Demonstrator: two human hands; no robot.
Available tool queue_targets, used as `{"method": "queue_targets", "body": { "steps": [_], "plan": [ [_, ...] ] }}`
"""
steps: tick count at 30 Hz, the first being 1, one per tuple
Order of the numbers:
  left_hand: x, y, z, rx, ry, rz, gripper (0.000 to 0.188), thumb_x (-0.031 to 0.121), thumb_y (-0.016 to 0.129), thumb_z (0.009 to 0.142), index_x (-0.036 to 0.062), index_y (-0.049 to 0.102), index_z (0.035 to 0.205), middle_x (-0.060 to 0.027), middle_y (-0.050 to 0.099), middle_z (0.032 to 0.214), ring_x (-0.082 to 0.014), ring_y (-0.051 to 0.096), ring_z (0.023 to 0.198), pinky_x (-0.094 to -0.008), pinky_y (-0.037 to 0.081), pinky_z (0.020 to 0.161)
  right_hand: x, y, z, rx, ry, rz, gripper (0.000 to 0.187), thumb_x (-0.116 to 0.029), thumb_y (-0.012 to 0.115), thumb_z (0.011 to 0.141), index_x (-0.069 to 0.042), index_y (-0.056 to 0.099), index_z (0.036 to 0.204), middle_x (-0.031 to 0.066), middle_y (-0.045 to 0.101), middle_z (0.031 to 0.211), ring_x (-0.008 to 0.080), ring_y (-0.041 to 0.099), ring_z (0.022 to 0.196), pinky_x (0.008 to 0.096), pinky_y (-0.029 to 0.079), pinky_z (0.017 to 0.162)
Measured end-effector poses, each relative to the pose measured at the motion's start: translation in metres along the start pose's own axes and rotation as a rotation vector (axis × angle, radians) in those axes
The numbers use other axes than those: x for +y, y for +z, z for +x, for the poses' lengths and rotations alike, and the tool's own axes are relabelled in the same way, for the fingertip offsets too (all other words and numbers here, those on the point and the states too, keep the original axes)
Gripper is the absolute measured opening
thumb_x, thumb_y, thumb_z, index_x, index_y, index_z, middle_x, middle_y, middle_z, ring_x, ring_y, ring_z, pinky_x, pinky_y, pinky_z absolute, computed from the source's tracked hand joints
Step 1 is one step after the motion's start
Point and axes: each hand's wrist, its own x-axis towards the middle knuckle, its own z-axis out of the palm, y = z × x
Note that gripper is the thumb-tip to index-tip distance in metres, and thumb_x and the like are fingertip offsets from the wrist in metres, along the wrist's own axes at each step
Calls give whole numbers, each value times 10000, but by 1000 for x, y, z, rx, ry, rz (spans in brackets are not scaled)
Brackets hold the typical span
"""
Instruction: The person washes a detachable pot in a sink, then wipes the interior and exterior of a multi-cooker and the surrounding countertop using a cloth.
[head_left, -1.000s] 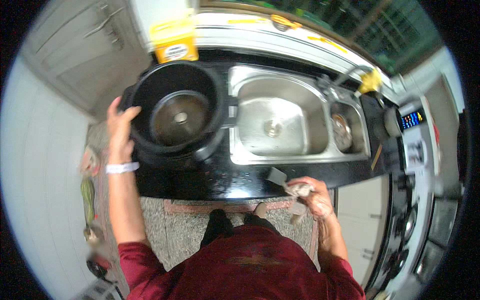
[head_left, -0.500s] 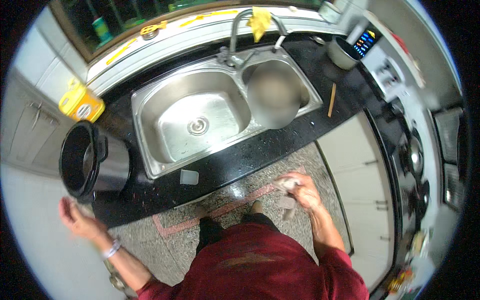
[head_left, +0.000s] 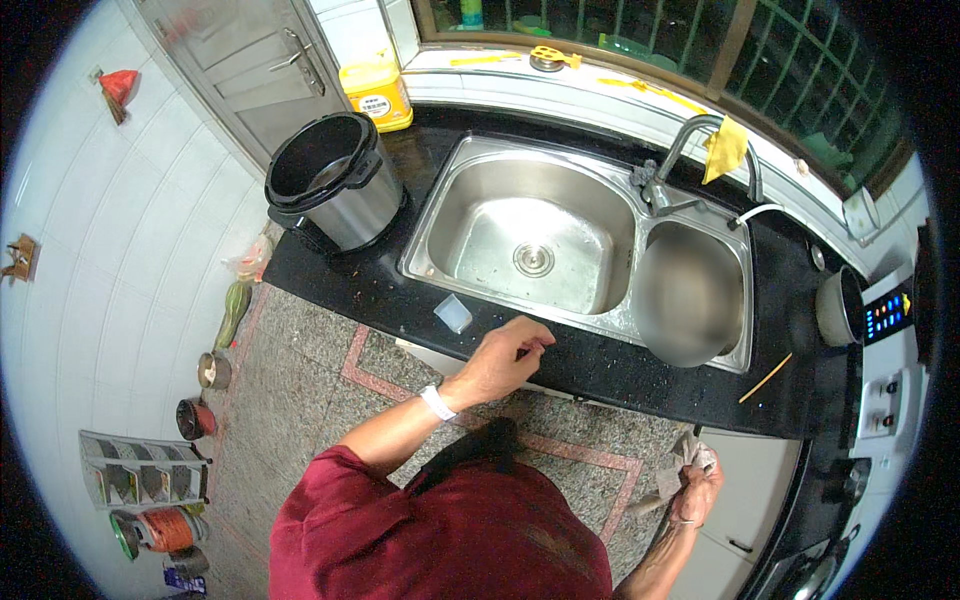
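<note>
My left hand (head_left: 503, 360) is over the counter's front edge, just right of a small translucent plastic cup (head_left: 453, 314). Its fingers are curled together and nothing shows in them. A crumpled greyish-white cloth (head_left: 695, 458) is gripped in my right hand (head_left: 699, 490), held low in front of the white cabinet. Beyond my hands is a steel double sink (head_left: 415, 262), its large left basin holding nothing but the drain. A blurred round patch (head_left: 688, 300) hides most of the right basin.
A large pot with a black rim (head_left: 365, 210) stands at the counter's left end, near a yellow jug (head_left: 378, 95). A thin stick (head_left: 766, 378) and a grey pot (head_left: 838, 305) lie to the right. A yellow cloth (head_left: 727, 150) hangs on the faucet (head_left: 672, 150).
My left hand has moved from beside the large pot to the counter's front edge, its spread fingers now curled. My right hand still grips the cloth. The view has swung leftward.
</note>
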Motion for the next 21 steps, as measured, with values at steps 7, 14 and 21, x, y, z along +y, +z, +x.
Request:
{"method": "queue_targets", "body": {
  "steps": [7,14,21],
  "plan": [
    [-42,52,44,31,131,96,197,35,612,872,29,635,1068,-99,677,930,-188,663,869,-322,531,787,-32,33,65,-120,-15,-95,431,98,458,745,39,645,1128,74,689,1043,175,651,926,291,506,854],
    [-58,73,93,-2,-47,-68,174,75,628,875,25,638,1041,-88,674,918,-169,638,842,-315,514,771,-74,72,133,-109,-66,-43,354,29,528,893,40,604,1239,97,661,1186,193,646,986,324,524,867],
    [-64,107,126,-119,-284,-708,345,255,656,938,50,577,1204,-35,639,1002,-146,625,875,-300,523,796,-60,105,202,-248,0,-24,377,-18,543,916,30,571,1289,74,654,1190,181,634,1008,308,496,904]
  ]
}}
